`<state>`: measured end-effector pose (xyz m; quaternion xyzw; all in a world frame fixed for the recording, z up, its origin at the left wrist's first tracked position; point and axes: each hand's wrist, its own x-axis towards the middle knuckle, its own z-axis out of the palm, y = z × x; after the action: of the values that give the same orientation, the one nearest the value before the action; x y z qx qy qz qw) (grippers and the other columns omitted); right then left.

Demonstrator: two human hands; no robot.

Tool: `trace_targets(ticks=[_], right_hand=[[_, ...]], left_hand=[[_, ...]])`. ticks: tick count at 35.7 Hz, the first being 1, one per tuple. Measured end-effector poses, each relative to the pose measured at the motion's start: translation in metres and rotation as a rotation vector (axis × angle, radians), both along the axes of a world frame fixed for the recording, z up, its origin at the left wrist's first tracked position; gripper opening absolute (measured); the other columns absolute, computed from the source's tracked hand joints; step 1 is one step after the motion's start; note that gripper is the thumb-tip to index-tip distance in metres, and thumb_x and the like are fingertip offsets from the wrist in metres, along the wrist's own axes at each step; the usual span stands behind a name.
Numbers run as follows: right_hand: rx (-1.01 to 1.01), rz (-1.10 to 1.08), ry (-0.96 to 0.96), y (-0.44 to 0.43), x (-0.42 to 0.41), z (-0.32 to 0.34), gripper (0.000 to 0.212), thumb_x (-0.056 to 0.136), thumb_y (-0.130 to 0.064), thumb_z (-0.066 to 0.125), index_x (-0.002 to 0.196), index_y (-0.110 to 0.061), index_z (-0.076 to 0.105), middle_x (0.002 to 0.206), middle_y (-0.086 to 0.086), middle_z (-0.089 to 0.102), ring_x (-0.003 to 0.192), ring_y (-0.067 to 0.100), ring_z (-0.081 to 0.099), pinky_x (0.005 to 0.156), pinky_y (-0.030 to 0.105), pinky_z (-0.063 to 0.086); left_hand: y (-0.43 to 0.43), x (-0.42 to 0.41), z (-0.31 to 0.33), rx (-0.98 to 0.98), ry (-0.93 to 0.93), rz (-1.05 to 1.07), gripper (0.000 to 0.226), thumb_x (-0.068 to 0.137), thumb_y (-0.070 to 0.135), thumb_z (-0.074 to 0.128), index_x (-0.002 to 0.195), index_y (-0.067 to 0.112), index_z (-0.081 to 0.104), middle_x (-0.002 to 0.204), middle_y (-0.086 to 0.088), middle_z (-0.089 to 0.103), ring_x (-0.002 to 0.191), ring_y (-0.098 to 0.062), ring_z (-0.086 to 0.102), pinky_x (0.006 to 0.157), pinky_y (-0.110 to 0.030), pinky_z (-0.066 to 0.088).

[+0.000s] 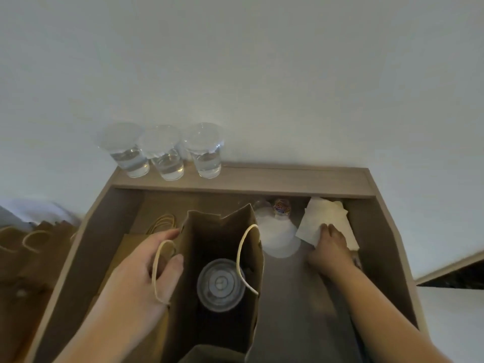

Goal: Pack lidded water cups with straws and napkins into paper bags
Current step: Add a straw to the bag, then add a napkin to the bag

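A lidded cup (221,284) stands upright at the bottom of an open brown paper bag (209,226), seen from above; the bag stands upright at centre of a recessed wooden desk top (262,176).

At the bag's 9 o'clock, the L hand (141,273) grips its left wall near the rim, w/ thumb and fingers closed on the paper and the pale cord handle (157,271) looped across the hand. The second handle (242,255) arcs over the bag's right wall.

At the bag's 2 o'clock, the R hand (331,247) holds the near edge of the top napkin (314,221), fingers curled over it. The napkin sits on a loose pile of white napkins against the desk's back-right corner.

Between bag and napkins, at approx 1 o'clock, we see a stack of translucent lids (277,234). Just behind it lies a small multicoloured item (281,206), too blurred to identify.

At 10 o'clock, flat bags (125,247) lie under the L hand, their handles fanned out toward the back.

On the raised back ledge, at 11 o'clock, three clear cups of water (167,155) stand in a row, each w/ a lid on, touching or nearly so.

Off the desk at 9 o'clock, more brown bags (39,244) stand grouped together. A plain white wall (262,74) fills the top half of the view.
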<state>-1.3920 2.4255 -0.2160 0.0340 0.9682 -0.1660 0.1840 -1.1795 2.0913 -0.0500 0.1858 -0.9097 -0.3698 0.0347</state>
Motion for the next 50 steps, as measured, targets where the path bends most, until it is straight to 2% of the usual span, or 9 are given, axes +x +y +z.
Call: trace_targets(ticks=[4, 12, 17, 25, 32, 37, 40, 44, 50], right_hand=[[0.011, 0.037, 0.027, 0.005, 0.003, -0.005, 0.082, 0.099, -0.042, 0.062, 0.164, -0.012, 0.022, 0.169, 0.012, 0.025, 0.154, 0.036, 0.027, 0.122, 0.056, 0.035], [0.184, 0.179, 0.007, 0.014, 0.007, -0.003, 0.088, 0.1, -0.033, 0.059, 0.17, -0.022, 0.007, 0.177, 0.008, 0.008, 0.159, 0.034, 0.02, 0.119, 0.056, 0.04], [0.245, 0.295, -0.004, 0.025, 0.0, 0.007, 0.08, 0.101, -0.035, 0.055, 0.169, -0.026, 0.014, 0.176, 0.008, 0.015, 0.154, 0.034, 0.03, 0.114, 0.05, 0.045], [0.125, 0.253, -0.07, 0.039, -0.017, 0.023, 0.05, 0.116, -0.028, 0.032, 0.165, -0.021, 0.04, 0.174, 0.011, 0.029, 0.158, 0.031, 0.031, 0.127, 0.035, 0.027], [0.148, 0.182, -0.017, 0.024, -0.002, 0.015, 0.092, 0.094, -0.078, 0.052, 0.163, -0.019, 0.038, 0.171, 0.007, 0.033, 0.153, 0.032, 0.036, 0.122, 0.045, 0.038], [0.235, 0.14, 0.04, 0.006, 0.009, 0.008, 0.054, 0.1, -0.045, 0.05, 0.146, -0.017, 0.047, 0.16, 0.011, 0.039, 0.143, 0.033, 0.041, 0.108, 0.05, 0.049], [0.25, 0.111, 0.041, -0.002, 0.008, 0.004, 0.046, 0.101, -0.033, 0.048, 0.143, -0.014, 0.046, 0.155, 0.014, 0.039, 0.14, 0.035, 0.04, 0.109, 0.052, 0.045], [0.301, 0.107, 0.033, -0.008, 0.009, -0.011, 0.066, 0.104, -0.043, 0.039, 0.16, -0.009, 0.028, 0.17, 0.021, 0.021, 0.153, 0.043, 0.025, 0.123, 0.061, 0.027], [0.376, 0.113, 0.065, -0.01, 0.009, -0.029, 0.067, 0.109, -0.032, 0.024, 0.168, -0.006, 0.008, 0.176, 0.023, 0.0, 0.161, 0.049, 0.003, 0.13, 0.062, 0.002]], left_hand=[[-0.003, 0.001, -0.004, 0.022, 0.004, 0.03, 0.044, 0.077, 0.082, 0.044, 0.121, 0.077, 0.044, 0.104, 0.037, 0.068, 0.09, 0.003, 0.068, 0.075, -0.031, 0.053], [-0.005, 0.003, -0.006, 0.031, -0.005, 0.037, 0.033, 0.083, 0.077, 0.048, 0.115, 0.083, 0.04, 0.107, 0.041, 0.062, 0.092, -0.002, 0.065, 0.079, -0.034, 0.056], [-0.007, 0.002, -0.007, 0.05, -0.017, 0.015, 0.037, 0.097, 0.053, 0.06, 0.109, 0.083, 0.041, 0.109, 0.03, 0.065, 0.105, 0.001, 0.06, 0.095, -0.039, 0.054], [-0.004, 0.001, -0.002, 0.038, -0.044, -0.015, 0.035, 0.099, 0.051, 0.058, 0.129, 0.061, 0.042, 0.104, 0.021, 0.065, 0.098, -0.004, 0.061, 0.086, -0.033, 0.052], [-0.002, 0.002, 0.001, 0.054, -0.03, -0.014, 0.033, 0.101, 0.046, 0.059, 0.128, 0.057, 0.042, 0.107, 0.033, 0.057, 0.098, 0.005, 0.055, 0.091, -0.031, 0.05], [0.001, 0.002, 0.0, 0.048, -0.014, -0.026, 0.031, 0.102, 0.047, 0.058, 0.127, 0.057, 0.043, 0.108, 0.037, 0.055, 0.097, 0.005, 0.055, 0.089, -0.029, 0.049], [0.0, 0.004, -0.001, 0.044, -0.023, -0.028, 0.033, 0.102, 0.047, 0.059, 0.129, 0.058, 0.042, 0.109, 0.035, 0.057, 0.099, 0.003, 0.056, 0.091, -0.03, 0.049], [-0.004, 0.005, -0.003, 0.028, -0.009, -0.01, 0.033, 0.102, 0.047, 0.059, 0.128, 0.059, 0.044, 0.108, 0.029, 0.063, 0.099, 0.001, 0.06, 0.087, -0.03, 0.051], [-0.006, 0.002, -0.013, 0.008, -0.015, -0.009, 0.03, 0.101, 0.051, 0.057, 0.124, 0.062, 0.041, 0.104, 0.041, 0.053, 0.094, 0.012, 0.053, 0.085, -0.024, 0.046]])
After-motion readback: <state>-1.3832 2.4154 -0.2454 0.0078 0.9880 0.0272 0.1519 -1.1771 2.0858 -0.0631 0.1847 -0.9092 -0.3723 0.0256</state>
